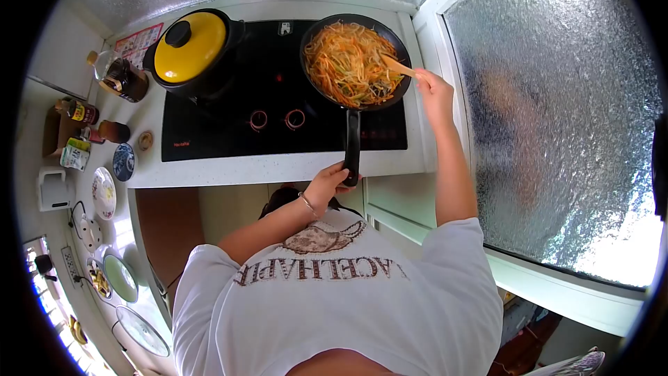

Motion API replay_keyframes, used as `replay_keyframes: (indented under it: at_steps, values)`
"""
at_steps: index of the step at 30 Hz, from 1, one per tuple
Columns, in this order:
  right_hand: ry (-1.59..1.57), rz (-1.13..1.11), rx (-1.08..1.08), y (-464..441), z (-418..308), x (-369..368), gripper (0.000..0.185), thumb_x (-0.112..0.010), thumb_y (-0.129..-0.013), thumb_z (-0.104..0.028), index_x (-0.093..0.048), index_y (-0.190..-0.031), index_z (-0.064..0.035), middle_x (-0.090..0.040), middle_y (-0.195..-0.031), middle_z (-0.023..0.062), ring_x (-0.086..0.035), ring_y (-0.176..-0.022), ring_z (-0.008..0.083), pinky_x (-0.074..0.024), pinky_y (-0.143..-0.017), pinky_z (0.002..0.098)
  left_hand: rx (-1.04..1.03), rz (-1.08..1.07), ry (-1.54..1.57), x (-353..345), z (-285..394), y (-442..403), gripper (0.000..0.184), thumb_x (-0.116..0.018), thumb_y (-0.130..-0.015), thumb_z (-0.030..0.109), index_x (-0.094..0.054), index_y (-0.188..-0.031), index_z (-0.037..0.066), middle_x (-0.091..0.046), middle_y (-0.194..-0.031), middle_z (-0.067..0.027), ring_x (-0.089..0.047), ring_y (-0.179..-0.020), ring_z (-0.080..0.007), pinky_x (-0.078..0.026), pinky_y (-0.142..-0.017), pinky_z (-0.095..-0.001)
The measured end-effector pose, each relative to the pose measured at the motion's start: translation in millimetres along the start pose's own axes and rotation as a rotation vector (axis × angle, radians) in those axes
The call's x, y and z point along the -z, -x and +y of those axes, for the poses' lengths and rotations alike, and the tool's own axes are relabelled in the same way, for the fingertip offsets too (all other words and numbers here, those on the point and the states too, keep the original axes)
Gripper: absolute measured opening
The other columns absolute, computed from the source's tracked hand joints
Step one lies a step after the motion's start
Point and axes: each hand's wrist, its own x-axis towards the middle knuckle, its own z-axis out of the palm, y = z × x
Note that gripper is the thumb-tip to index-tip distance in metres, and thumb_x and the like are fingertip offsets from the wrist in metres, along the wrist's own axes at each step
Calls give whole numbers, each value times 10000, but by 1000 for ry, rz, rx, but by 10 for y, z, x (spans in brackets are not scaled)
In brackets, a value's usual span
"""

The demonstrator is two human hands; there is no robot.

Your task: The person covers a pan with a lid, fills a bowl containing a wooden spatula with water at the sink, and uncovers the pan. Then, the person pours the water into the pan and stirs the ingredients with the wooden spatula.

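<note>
A black frying pan sits on the right side of the black cooktop. It is full of shredded vegetables and thin noodle-like strands, mostly orange with some green. My left hand is closed around the end of the pan's handle at the counter's front edge. At the pan's right rim, my right hand grips a wooden spatula. The spatula's far end rests among the shreds, so its tip is partly hidden.
A black pot with a yellow lid stands at the cooktop's left. Left of it are a large sauce bottle, smaller jars, a blue patterned bowl and a plate. A frosted glass panel borders the right side.
</note>
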Motion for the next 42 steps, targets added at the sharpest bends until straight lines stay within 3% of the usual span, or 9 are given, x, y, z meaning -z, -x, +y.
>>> replay_keyframes:
  at_steps: [6,11,14,17,20,29,35,39,42]
  values:
    - [-17,143,-212,-166,-25,328,167,-557,-830,-101,-628,-933,10,-640,-720,130,-611,-602,145,-469,-578,265,-3,4,-16,11,10,1,328,-395,-929,144,-461,-1223,14,-602,-1030,-85,-566,-855,-132,-471,-757,-258]
    - [-71,77,-253,-289,-30,156,164,-579,-803,-117,-632,-905,1,-630,-672,130,-603,-559,163,-462,-551,298,-1,-14,-24,3,30,17,329,-396,-927,142,-462,-1221,10,-602,-1031,-85,-565,-855,-137,-468,-766,-267]
    - [161,125,-33,-465,20,263,142,-601,-783,-115,-635,-888,-27,-627,-755,182,-622,-659,301,-479,-622,335,-1,0,-19,-8,22,19,328,-395,-927,144,-464,-1215,6,-601,-1034,-86,-559,-857,-135,-466,-769,-268]
    - [233,102,103,-529,-105,348,139,-611,-771,-99,-632,-886,-24,-627,-797,185,-613,-723,324,-479,-658,352,-9,2,-17,3,10,2,329,-391,-928,147,-463,-1214,1,-599,-1036,-86,-554,-859,-134,-464,-772,-266]
    - [210,-8,119,-513,13,216,137,-611,-769,-80,-628,-892,-24,-630,-822,172,-613,-758,316,-479,-683,348,-8,-1,-29,-13,31,24,329,-385,-931,147,-462,-1213,-3,-596,-1037,-85,-552,-860,-135,-461,-774,-264]
    - [149,48,126,-408,62,47,153,-610,-770,-80,-627,-910,-18,-629,-842,175,-608,-783,322,-480,-716,345,-1,-36,-51,37,7,-4,327,-374,-935,142,-461,-1214,-6,-592,-1038,-83,-542,-870,-130,-459,-768,-265]
    - [317,76,88,-374,-240,487,135,-609,-772,-93,-627,-881,-17,-628,-782,175,-616,-733,329,-485,-672,356,7,-19,-35,11,28,11,331,-376,-935,136,-454,-1224,-6,-591,-1034,-83,-545,-894,-132,-459,-777,-266]
    - [145,-113,-258,-330,-327,306,154,-583,-806,-127,-628,-895,-10,-631,-700,170,-635,-614,252,-484,-594,339,5,-29,16,19,7,-5,333,-386,-934,132,-448,-1231,-6,-589,-1042,-89,-549,-915,-135,-463,-777,-265]
    - [145,-49,-154,-347,-427,345,203,-543,-828,-147,-617,-894,29,-629,-655,154,-631,-552,188,-483,-534,303,18,-32,-11,26,27,-1,332,-388,-936,127,-443,-1234,-9,-588,-1043,-90,-551,-912,-136,-469,-777,-261]
